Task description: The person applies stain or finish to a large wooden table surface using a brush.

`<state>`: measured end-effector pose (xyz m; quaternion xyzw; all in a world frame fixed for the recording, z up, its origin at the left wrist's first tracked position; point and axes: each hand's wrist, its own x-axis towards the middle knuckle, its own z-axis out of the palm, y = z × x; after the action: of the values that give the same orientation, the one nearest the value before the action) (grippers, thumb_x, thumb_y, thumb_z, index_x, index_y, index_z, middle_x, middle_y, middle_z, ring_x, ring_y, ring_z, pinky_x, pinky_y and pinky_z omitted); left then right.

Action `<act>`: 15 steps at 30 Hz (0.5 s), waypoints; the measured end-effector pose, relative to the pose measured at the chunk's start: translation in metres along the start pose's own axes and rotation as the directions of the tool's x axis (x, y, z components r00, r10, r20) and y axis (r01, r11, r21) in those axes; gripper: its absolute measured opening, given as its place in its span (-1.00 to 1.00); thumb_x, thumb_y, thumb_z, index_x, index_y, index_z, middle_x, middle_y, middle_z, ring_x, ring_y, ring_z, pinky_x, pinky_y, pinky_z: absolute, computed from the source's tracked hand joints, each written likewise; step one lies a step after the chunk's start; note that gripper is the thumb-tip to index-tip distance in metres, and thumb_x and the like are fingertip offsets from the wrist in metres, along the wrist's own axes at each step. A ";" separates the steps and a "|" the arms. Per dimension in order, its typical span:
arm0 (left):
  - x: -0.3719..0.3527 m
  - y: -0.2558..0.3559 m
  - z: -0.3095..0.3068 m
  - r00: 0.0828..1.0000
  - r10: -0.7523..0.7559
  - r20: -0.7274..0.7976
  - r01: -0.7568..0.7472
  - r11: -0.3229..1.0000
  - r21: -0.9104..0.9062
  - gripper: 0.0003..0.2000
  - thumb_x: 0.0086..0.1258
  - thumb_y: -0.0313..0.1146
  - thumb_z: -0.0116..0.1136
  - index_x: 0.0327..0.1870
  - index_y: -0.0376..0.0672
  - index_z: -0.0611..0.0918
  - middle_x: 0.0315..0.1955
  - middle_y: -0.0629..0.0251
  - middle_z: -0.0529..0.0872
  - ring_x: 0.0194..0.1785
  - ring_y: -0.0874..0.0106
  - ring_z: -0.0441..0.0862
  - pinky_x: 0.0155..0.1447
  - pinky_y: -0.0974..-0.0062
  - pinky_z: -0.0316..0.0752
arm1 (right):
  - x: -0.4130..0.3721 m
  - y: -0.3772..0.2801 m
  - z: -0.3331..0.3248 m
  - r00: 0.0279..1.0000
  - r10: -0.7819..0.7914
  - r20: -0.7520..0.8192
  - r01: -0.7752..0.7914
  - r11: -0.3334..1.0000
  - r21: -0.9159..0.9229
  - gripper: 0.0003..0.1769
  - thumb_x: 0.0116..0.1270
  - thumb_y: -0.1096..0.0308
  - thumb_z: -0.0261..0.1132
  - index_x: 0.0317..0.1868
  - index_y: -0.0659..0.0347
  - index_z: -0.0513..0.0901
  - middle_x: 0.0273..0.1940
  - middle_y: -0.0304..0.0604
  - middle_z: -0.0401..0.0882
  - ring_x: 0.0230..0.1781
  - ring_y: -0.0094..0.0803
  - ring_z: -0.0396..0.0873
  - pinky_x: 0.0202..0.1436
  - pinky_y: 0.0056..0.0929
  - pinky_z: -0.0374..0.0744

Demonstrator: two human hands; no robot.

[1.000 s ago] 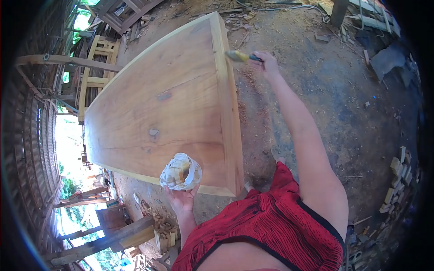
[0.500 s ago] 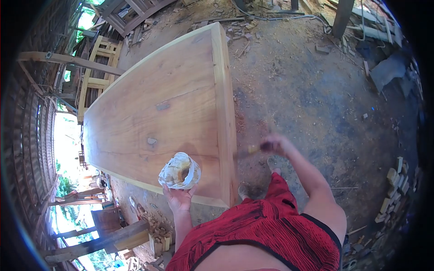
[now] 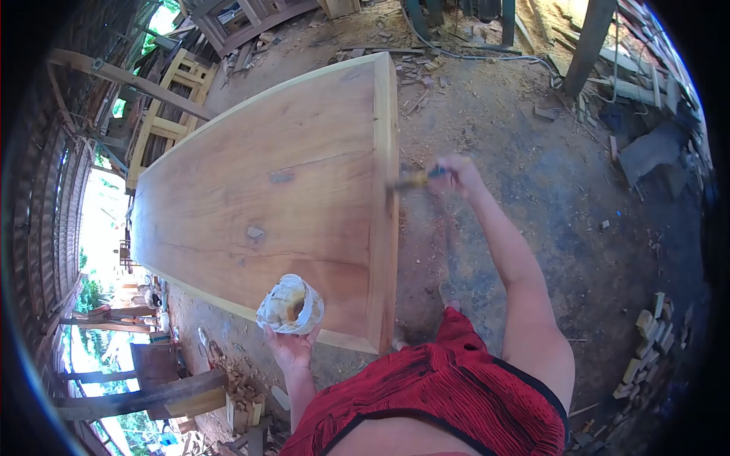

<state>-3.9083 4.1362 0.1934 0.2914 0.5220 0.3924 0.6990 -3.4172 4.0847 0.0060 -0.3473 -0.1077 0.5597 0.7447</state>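
Observation:
A long wooden tabletop slab (image 3: 289,190) with a raised pale border lies in front of me over the dirt floor. My right hand (image 3: 458,176) grips a paintbrush (image 3: 414,181) whose bristles touch the slab's right edge about halfway along. My left hand (image 3: 289,346) holds a stained white cup (image 3: 290,306) of brownish liquid over the slab's near corner. A red garment covers my torso at the bottom of the view.
Wood scraps and cables lie on the dirt floor (image 3: 547,228) to the right. A pale wooden frame (image 3: 163,125) stands behind the slab at left. Small wood blocks (image 3: 646,334) are stacked at far right. Beams and furniture parts sit at lower left.
My right hand swept the brush from the slab's far right edge down to the near end, then back up to the middle. The cup stayed over the near corner.

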 end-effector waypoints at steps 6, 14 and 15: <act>-0.016 -0.004 -0.009 0.999 -0.021 -0.043 0.019 0.999 -0.046 -0.13 0.07 0.28 0.18 0.39 0.09 0.18 0.30 0.13 0.26 0.29 0.02 0.33 0.00 -0.12 0.57 | 0.028 0.017 0.057 0.891 -0.297 -0.343 0.377 0.906 0.195 -0.83 0.22 0.49 0.25 -0.18 0.36 0.62 -0.19 -0.11 0.62 -0.20 -0.42 0.62 -0.18 -0.51 0.61; -0.021 0.009 -0.090 0.992 0.000 0.127 0.019 0.989 -0.147 -0.18 0.15 0.29 0.09 0.40 0.10 0.16 0.32 0.15 0.23 0.31 0.05 0.30 -0.04 -0.11 0.57 | -0.152 0.114 0.117 0.889 -0.441 -0.123 0.312 0.780 -0.542 -0.81 0.16 0.47 0.31 -0.18 0.21 0.67 -0.12 -0.24 0.65 -0.05 -0.52 0.55 0.06 -0.53 0.47; -0.021 0.012 -0.109 0.988 0.003 0.153 0.026 0.982 -0.185 -0.20 0.18 0.30 0.06 0.40 0.12 0.18 0.35 0.19 0.20 0.34 0.06 0.27 -0.02 -0.14 0.55 | -0.175 0.118 0.123 0.921 -0.384 -0.071 0.256 0.729 -0.635 -0.77 0.16 0.40 0.34 -0.14 0.18 0.67 -0.07 -0.21 0.64 -0.02 -0.50 0.54 0.12 -0.49 0.45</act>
<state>-4.0192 4.1244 0.1827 0.2509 0.4295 0.4120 0.7634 -3.6359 3.9900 0.0616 -0.5997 -0.2677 0.3192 0.6832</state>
